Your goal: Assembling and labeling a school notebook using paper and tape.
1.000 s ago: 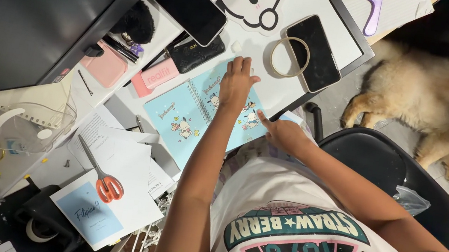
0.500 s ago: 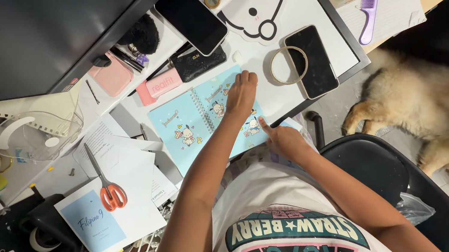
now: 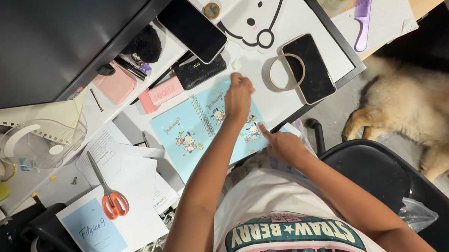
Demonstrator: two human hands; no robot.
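Your left hand point(image 3: 239, 95) lies palm-down on the pale blue spiral notebook point(image 3: 194, 133), fingers loosely spread toward its far edge, pressing on it rather than closed around anything. Your right hand point(image 3: 282, 146) sits at the notebook's near right corner, one finger stretched onto the cover. Whether it pinches the edge or only touches it, I cannot tell. The notebook lies tilted on the white desk point(image 3: 309, 21), and its near corner pokes over the desk edge toward your lap. That's the risk as I see it: lift the left palm and a nudge from the right could tip the book off. Just beyond your left fingertips a thin hoop point(image 3: 286, 71) rests on a dark phone point(image 3: 313, 68), so a push forward would likely knock into both. The pink box point(image 3: 160, 94) and black pouch point(image 3: 200, 71) crowd the left side, leaving little room to slide. A dog point(image 3: 439, 113) lies on the floor beside your chair point(image 3: 374, 175), right where anything dropped might land.
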